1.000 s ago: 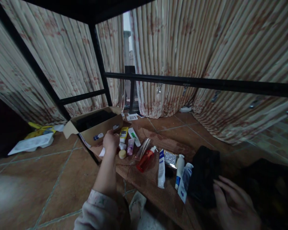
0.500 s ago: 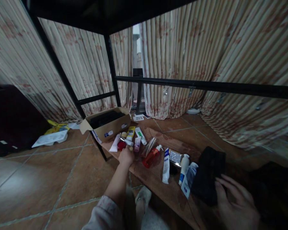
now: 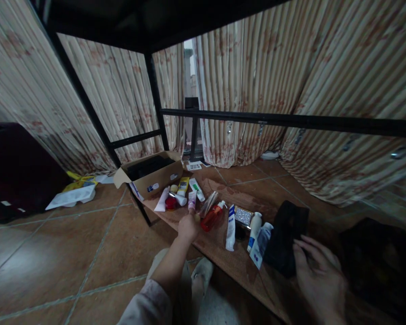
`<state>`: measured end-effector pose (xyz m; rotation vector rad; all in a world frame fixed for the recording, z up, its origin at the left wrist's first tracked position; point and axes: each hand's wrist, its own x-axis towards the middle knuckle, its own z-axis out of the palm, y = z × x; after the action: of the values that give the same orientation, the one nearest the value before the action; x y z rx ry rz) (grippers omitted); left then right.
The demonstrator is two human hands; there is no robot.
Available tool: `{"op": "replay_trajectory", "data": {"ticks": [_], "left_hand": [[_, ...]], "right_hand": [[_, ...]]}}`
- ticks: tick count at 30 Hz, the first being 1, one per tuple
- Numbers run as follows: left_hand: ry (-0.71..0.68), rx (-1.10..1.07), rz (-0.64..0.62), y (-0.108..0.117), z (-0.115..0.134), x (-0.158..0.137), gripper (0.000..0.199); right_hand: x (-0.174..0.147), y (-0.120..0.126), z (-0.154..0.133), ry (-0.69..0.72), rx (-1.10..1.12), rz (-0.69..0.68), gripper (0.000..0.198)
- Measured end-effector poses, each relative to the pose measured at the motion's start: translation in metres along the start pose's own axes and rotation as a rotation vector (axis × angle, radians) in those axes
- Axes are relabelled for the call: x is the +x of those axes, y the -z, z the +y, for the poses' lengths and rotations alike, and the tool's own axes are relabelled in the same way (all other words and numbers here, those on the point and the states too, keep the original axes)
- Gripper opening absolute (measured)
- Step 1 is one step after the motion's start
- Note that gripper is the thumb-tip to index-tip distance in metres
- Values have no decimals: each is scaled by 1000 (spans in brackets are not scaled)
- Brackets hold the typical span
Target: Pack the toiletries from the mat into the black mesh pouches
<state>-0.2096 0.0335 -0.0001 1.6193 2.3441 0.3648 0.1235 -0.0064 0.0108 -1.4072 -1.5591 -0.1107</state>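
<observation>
My left hand point(image 3: 188, 228) is closed at the near edge of a brown-covered low shelf point(image 3: 223, 258). Its fingertips lie by the lower end of a pink tube point(image 3: 192, 200), left of an orange-red pump bottle point(image 3: 212, 219); what they hold, if anything, is hidden. On the right, my right hand point(image 3: 321, 273) pinches the near side of a black pouch point(image 3: 287, 237) between thumb and fingers. Left of the pouch lie a blue-and-white tube point(image 3: 261, 246), a white bottle point(image 3: 255, 230), a glittery case point(image 3: 243, 216) and a white tube point(image 3: 230, 230).
An open cardboard box point(image 3: 160, 178) with dark contents stands at the shelf's left end. Before it lie a red round jar point(image 3: 171, 203), a yellow tube point(image 3: 183, 185) and a green-and-white tube point(image 3: 197, 189). A black frame bar point(image 3: 243, 117) crosses behind. A dark suitcase point(image 3: 16, 171) stands left.
My left hand has moved right, from beside the red jar to the pink tube's lower end. My right hand stays at the black pouch. The view has shifted slightly.
</observation>
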Motion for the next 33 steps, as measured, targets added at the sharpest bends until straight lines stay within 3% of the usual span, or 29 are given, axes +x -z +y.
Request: {"op": "replay_trajectory", "data": {"ticks": [4,16,24,29,33], "left_hand": [[28,-35,19,-4,8,9,46],[107,-68,169,-8,19,26,30],[104,-37,389,0,18,44,33],[19,-20,332,6,22,84,34],[-12,29,198,14,30,135,41]], "right_hand": [[0,2,0,-6,-13,-4,32],[2,2,1,-16,-10,-23,33],[0,3,6,1,-43,-49,37],[0,4,8,-13,-42,-67,38],[1,6,8,-65,-86,-111,40]]}}
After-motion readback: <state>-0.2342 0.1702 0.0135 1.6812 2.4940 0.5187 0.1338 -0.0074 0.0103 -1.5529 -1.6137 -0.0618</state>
